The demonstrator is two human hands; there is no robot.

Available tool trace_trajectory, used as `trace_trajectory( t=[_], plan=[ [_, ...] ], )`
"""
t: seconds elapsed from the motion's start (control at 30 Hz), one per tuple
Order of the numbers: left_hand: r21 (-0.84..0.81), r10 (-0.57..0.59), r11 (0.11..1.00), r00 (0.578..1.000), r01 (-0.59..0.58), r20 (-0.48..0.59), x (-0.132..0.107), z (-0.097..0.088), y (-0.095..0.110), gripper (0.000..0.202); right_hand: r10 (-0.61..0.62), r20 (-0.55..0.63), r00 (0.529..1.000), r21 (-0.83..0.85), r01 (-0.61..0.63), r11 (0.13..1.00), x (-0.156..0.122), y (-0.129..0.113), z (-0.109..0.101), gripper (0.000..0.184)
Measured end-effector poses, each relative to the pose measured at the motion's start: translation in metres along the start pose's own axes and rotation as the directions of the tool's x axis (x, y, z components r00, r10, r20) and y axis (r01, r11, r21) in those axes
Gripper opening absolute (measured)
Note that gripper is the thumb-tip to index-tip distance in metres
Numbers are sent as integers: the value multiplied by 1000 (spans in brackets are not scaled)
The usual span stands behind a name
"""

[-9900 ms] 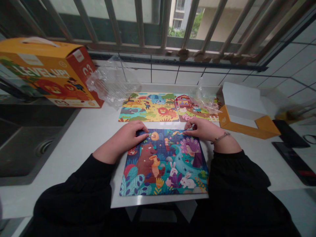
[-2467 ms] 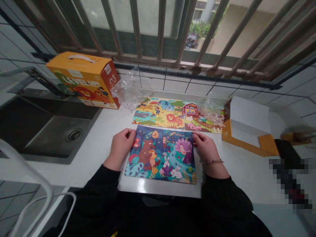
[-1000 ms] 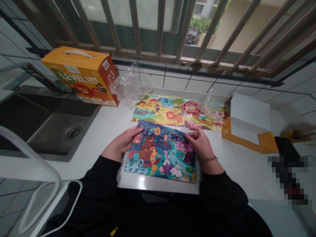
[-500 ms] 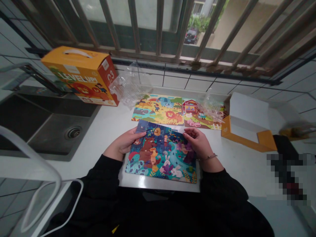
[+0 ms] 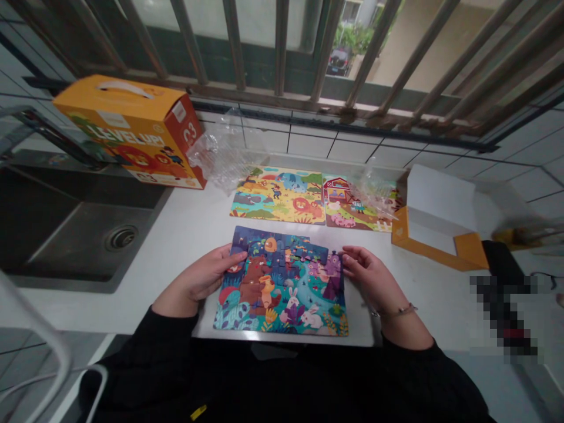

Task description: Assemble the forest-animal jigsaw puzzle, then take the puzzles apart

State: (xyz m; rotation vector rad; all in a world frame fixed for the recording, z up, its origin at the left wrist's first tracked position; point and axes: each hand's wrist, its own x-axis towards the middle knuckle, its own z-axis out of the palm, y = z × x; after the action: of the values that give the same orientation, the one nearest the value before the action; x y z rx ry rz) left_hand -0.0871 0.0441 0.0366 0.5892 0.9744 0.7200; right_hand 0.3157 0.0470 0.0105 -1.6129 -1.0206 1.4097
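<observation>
A jigsaw puzzle (image 5: 282, 288) of a night forest, with a bear and white rabbits, lies in front of me near the counter's front edge. Its top edge is uneven, stepping down toward the right. My left hand (image 5: 207, 273) grips its left edge, thumb on top and the other fingers partly hidden. At the upper right edge, my right hand (image 5: 368, 273) has its thumb and bent fingers closed against the puzzle's side. Behind it lie a yellow savanna puzzle (image 5: 277, 197) and a farm puzzle (image 5: 348, 205), side by side.
An orange puzzle box (image 5: 127, 132) with a handle stands at the back left, beside a sink (image 5: 88, 235). Crumpled clear plastic (image 5: 224, 150) leans next to it. More clear plastic (image 5: 376, 191) covers part of the farm puzzle. An opened orange-and-white box (image 5: 440, 229) sits at right.
The forest puzzle has come slightly toward me and to the left. My right hand has drawn off its top face to its right edge; my left hand still grips the left edge.
</observation>
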Motion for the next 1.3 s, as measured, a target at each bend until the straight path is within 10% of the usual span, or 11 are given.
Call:
trace_trajectory(
  t=[0.37,1.3],
  plan=[
    [-116,-58,992,998,55,-23,-29,19,-28,51,87,117,989,-6,-87,996,-44,7,-4,71],
    [-17,42,999,999,-41,15,26,25,18,75,84,260,962,251,-151,956,9,-38,15,72]
  ],
)
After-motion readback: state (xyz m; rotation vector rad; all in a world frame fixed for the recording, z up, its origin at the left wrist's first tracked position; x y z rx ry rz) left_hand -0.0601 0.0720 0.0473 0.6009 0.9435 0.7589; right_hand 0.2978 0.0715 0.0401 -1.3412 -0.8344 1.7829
